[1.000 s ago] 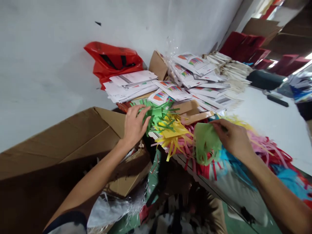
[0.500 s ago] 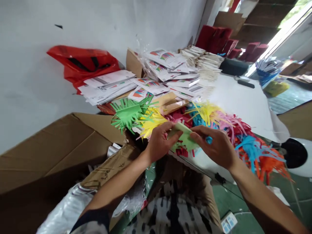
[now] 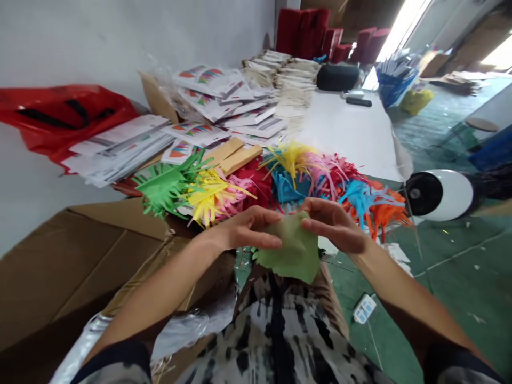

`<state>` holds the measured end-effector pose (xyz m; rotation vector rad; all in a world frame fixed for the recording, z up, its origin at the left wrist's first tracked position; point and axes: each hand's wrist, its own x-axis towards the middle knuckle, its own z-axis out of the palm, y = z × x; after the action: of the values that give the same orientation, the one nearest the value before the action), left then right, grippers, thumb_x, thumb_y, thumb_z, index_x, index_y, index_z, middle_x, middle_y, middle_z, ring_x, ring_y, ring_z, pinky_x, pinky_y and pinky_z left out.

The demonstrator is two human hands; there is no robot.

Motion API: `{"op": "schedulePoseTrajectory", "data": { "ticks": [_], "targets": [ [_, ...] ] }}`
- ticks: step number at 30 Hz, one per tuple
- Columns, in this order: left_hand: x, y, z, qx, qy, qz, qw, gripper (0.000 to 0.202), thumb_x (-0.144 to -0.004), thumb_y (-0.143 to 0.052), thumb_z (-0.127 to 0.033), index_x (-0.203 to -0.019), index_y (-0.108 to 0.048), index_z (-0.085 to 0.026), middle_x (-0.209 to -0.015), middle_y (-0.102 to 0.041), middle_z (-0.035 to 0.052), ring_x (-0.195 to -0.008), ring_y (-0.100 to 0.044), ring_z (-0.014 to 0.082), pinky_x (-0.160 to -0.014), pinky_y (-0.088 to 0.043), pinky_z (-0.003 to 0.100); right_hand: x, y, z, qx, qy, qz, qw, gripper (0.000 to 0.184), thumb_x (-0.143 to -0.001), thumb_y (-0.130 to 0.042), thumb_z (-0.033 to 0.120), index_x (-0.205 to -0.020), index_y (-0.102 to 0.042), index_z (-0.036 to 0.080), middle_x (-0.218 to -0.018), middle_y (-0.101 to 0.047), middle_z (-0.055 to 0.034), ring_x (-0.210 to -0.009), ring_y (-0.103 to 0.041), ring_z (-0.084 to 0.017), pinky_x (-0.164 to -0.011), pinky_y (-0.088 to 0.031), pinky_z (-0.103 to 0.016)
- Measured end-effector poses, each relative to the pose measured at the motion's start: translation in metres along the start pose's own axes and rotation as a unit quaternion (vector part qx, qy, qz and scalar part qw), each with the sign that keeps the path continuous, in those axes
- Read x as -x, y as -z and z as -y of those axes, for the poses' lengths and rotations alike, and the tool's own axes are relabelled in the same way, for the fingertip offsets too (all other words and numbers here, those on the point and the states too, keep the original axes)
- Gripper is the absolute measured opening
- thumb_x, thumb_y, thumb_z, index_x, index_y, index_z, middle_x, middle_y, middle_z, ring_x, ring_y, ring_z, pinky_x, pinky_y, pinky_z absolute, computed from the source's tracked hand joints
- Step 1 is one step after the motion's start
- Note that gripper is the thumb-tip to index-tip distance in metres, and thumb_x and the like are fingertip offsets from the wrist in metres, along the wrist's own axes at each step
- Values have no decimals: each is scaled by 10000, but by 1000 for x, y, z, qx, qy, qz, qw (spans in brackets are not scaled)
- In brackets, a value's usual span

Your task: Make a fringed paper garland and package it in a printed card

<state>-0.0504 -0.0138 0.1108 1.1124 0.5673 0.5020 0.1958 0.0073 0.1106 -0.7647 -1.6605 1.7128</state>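
A piece of light green tissue paper (image 3: 294,253) hangs in front of my torso, its lower left edge cut into short fringe. My right hand (image 3: 338,226) pinches its upper right corner between thumb and fingers. At the upper left of the sheet, my left hand (image 3: 244,229) has its thumb across the front and its fingers along the top edge. Beyond the hands lie fringed paper bundles: a green bundle (image 3: 166,184), a yellow bundle (image 3: 208,194), a blue bundle (image 3: 290,184) and an orange bundle (image 3: 384,210), with pink and red ones among them.
Printed white packets (image 3: 212,80) are piled by the wall, beside a red plastic bag (image 3: 76,114). An open cardboard box (image 3: 80,256) stands at my left. Past the table's right edge are a black-and-white round object (image 3: 444,194) and a power strip (image 3: 364,308) on the floor.
The view has swung to the right. The green tissue paper has come nearer my body and hangs more opened out, and my left hand's thumb and fingers have spread further apart.
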Motion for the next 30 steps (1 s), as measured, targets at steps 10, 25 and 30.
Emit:
{"op": "schedulePoseTrajectory", "data": {
  "ticks": [10, 25, 30],
  "targets": [
    [-43, -35, 92, 154, 166, 272, 935, 619, -458, -931, -571, -859, -741, -138, -700, -717, 116, -605, -720, 290, -420, -508, 309, 78, 33, 4, 56, 14, -63, 996, 363, -971, -713, 470, -812, -494, 228, -771, -477, 15, -676, -448, -128, -569, -367, -262],
    [-2, 39, -8, -441, 165, -112, 875, 478, -938, -684, -569, -1238, -672, -198, -1057, -799, 92, -825, -779, 235, -642, -592, 287, 36, 57, -59, 272, -47, -240, 931, 385, -933, -724, 551, -1109, -595, 234, -760, -506, 45, -630, -437, -127, -590, -328, -288],
    [-16, 8, 35, -713, -37, -243, 657, 863, -899, -760, -586, -1601, -444, -197, -1568, -576, 185, -1480, -508, 393, -1245, -368, 607, 22, 64, -103, 388, -110, -238, 884, 367, -930, -679, 510, -1117, -618, 201, -805, -606, -2, -675, -530, -165, -649, -362, -320]
  ]
}}
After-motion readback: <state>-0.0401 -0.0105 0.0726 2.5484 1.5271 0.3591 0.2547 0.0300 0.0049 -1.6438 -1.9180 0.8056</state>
